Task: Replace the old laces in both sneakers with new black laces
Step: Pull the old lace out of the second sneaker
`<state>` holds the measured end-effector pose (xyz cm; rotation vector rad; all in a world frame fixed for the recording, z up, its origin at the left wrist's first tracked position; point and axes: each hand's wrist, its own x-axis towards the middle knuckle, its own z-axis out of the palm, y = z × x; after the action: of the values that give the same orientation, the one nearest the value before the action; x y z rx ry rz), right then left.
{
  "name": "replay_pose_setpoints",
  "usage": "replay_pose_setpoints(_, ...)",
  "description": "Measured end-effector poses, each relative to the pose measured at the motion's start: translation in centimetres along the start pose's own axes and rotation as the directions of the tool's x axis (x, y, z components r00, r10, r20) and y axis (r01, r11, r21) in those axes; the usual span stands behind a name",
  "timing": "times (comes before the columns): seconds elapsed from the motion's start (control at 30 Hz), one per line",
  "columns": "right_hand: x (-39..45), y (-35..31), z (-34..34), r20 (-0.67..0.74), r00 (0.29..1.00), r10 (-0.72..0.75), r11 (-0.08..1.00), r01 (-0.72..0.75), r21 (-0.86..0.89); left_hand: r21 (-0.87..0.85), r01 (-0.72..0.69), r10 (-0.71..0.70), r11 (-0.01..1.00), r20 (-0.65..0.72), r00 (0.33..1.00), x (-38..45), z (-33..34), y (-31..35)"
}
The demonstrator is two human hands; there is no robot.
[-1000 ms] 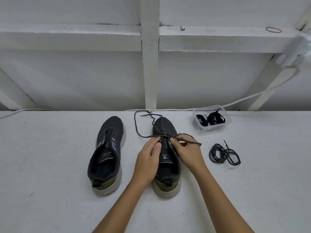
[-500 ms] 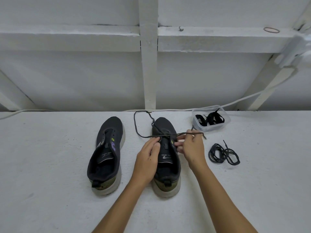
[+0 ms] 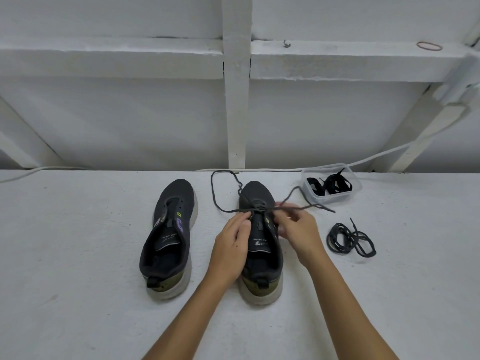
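Two dark sneakers stand side by side on the white surface, toes away from me. The left sneaker (image 3: 170, 235) has no lace. The right sneaker (image 3: 259, 245) still carries a worn dark lace (image 3: 217, 198) through its front eyelets, its ends trailing to the left and right. My left hand (image 3: 232, 242) pinches the lace at the shoe's left eyelets. My right hand (image 3: 298, 228) pinches the lace's right strand, which runs out past the shoe. A pulled-out lace (image 3: 349, 240) lies coiled to the right. New black laces (image 3: 330, 185) sit in a clear tub.
The clear plastic tub (image 3: 354, 190) stands at the back right, near the wall. A white cable (image 3: 389, 152) runs along the back edge of the surface and up to the right. A white wall with beams rises behind the shoes.
My right hand has drawn the lace's right strand further out to the right, so a longer loose end now reaches toward the tub. My left hand stays at the eyelets.
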<state>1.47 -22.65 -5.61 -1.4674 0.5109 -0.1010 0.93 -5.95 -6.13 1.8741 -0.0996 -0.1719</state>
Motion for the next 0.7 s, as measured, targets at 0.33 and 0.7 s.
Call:
replay_pose_setpoints(0.33, -0.1, -0.6, -0.2, -0.084, 0.996, -0.012, 1.000, 0.014, 0.022, 0.009, -0.004, 0.003, 1.000, 0.010, 1.000, 0.0, -0.1, 0.1)
replay_pose_setpoints(0.7, 1.2, -1.3, -1.5, -0.342, 0.936, 0.087, 0.990, -0.042, 0.137, 0.008, 0.003, -0.003, 1.000, 0.023, 1.000, 0.0, -0.3, 0.0)
